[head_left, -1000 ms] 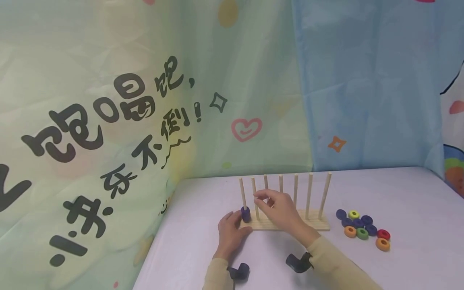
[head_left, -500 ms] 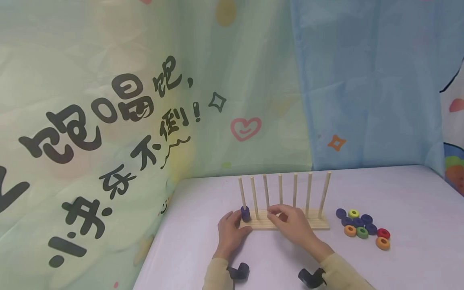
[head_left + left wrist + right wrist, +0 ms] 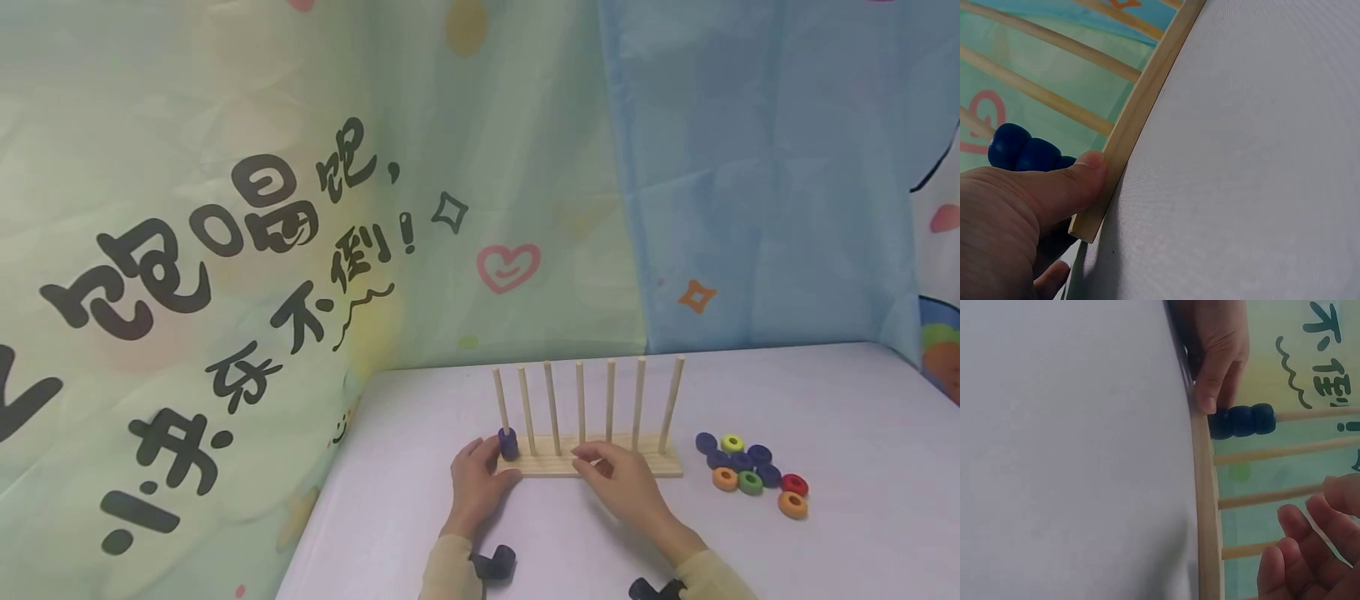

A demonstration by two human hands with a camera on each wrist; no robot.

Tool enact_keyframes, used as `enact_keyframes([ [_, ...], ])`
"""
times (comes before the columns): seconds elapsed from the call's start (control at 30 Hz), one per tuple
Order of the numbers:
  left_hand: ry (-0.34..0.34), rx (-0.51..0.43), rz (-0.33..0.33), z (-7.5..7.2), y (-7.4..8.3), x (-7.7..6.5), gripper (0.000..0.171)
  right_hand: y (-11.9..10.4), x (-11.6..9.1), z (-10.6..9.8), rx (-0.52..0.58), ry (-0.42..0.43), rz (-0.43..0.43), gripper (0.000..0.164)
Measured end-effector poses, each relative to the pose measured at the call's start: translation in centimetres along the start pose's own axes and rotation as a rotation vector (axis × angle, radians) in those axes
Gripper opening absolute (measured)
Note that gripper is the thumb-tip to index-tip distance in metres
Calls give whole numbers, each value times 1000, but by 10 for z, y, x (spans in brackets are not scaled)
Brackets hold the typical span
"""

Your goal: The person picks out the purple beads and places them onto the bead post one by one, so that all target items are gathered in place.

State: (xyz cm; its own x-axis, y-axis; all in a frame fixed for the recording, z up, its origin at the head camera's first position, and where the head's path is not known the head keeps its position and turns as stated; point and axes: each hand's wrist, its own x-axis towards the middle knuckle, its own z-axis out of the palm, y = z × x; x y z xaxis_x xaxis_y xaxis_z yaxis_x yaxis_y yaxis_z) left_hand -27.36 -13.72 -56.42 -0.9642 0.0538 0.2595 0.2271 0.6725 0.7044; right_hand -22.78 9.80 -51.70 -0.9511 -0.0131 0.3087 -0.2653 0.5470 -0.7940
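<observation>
A wooden peg rack (image 3: pixel 547 465) stands on the table, with a row of several upright pegs. Blue ring beads (image 3: pixel 508 444) are stacked on its leftmost peg; three of these beads (image 3: pixel 1243 421) show in the right wrist view. My left hand (image 3: pixel 480 487) grips the rack's left end, its thumb on the front edge of the base (image 3: pixel 1138 109) beside the beads. In front of the middle pegs hovers my right hand (image 3: pixel 622 483). Its fingers (image 3: pixel 1300 522) are loosely bent, with nothing between them.
To the right of the rack lies a loose group of beads: several dark blue beads (image 3: pixel 741 462), a yellow bead (image 3: pixel 732 437), a green bead (image 3: pixel 750 490), a red bead (image 3: pixel 795 477) and two orange ones. Printed cloth (image 3: pixel 510 167) hangs behind the table (image 3: pixel 862 433).
My right hand has come down from near the second peg and moved right, toward the front of the middle pegs. My left hand keeps its place on the rack's end.
</observation>
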Motion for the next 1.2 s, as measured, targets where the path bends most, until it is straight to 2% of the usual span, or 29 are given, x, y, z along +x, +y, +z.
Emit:
enact_keyframes([
  [0.23, -14, -5, -39, 0, 3, -2, 55, 10, -6, -3, -22, 26, 18, 13],
  [0.53, -20, 3, -33, 0, 2, -1, 55, 23, -12, -13, -26, 77, 28, 15],
  [0.97, -17, -7, -60, -1, 4, -2, 55, 46, -22, -34, -78, 123, 169, 21],
  [1.2, -15, 3, -35, -2, 4, -2, 55, 51, -26, -44, -132, 164, 172, 22],
])
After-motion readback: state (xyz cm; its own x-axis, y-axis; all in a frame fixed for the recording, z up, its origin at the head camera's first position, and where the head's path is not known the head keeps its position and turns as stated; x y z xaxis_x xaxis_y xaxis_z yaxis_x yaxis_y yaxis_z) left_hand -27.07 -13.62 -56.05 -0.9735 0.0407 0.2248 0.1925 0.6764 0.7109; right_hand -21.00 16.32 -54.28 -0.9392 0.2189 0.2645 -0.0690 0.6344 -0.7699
